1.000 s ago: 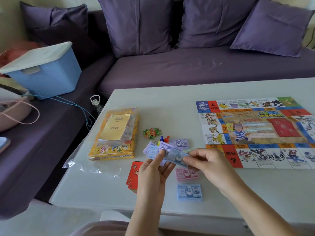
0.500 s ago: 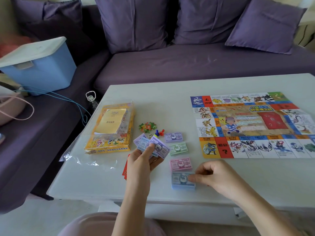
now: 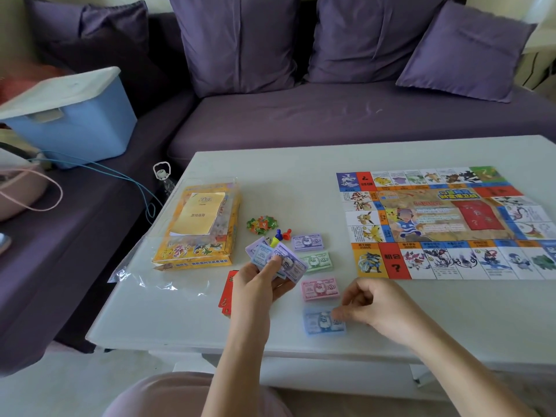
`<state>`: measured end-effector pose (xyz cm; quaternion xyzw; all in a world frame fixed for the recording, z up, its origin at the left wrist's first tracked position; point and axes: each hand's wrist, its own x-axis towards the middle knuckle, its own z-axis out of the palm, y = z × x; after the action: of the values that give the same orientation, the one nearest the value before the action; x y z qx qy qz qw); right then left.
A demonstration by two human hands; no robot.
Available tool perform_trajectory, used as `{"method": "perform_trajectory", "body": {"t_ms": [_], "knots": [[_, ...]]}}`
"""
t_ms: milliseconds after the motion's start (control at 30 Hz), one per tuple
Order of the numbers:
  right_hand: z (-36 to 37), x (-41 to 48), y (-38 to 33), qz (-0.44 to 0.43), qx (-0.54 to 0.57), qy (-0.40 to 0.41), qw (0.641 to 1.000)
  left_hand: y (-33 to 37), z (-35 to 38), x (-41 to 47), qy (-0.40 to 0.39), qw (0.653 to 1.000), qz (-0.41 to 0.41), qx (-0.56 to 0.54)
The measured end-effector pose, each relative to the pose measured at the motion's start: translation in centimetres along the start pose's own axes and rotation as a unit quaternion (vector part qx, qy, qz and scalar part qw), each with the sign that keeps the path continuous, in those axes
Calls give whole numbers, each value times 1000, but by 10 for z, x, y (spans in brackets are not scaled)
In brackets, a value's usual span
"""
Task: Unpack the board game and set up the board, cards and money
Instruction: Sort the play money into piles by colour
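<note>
The left hand (image 3: pixel 258 279) grips a fan of purple and blue notes (image 3: pixel 281 259) just above the worktop (image 3: pixel 285 182), its fingers curled round them. The right hand (image 3: pixel 371 305) has its fingers bunched narrow, pinching the right edge of the blue stack (image 3: pixel 317 323) nearest the person. Beyond it lie the pink stack (image 3: pixel 319 288), green stack (image 3: pixel 318 261) and purple stack (image 3: pixel 307 242) (a neat column, each apart). The board (image 3: pixel 445 221) lies open to the right. Red cards (image 3: pixel 225 294) show beside the left wrist.

I see a home living room: purple sofa (image 3: pixel 331 121) with cushions (image 3: pixel 240 40) at 12 o'clock, low white bench (image 3: pixel 301 182).
</note>
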<state>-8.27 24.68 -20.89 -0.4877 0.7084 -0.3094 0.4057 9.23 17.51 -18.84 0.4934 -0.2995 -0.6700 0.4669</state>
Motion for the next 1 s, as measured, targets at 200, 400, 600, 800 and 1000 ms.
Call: {"method": "perform_trajectory", "body": {"t_ms": [200, 400, 600, 800, 1000], "knots": [[4, -5, -9, -38, 81, 46, 995, -3, 2, -7, -58, 998, 24, 6], [19, -4, -31, -59, 200, 11, 978, -9, 6, -8, -81, 996, 33, -24], [23, 9, -37, -29, 321, 64, 944, -10, 7, -8, -75, 997, 35, 0], [19, 19, -43, -40, 373, 65, 925, -11, 12, -7, -67, 997, 43, 20], [9, 41, -47, -81, 321, 88, 939, -7, 17, -2, -40, 997, 8, -64]]}}
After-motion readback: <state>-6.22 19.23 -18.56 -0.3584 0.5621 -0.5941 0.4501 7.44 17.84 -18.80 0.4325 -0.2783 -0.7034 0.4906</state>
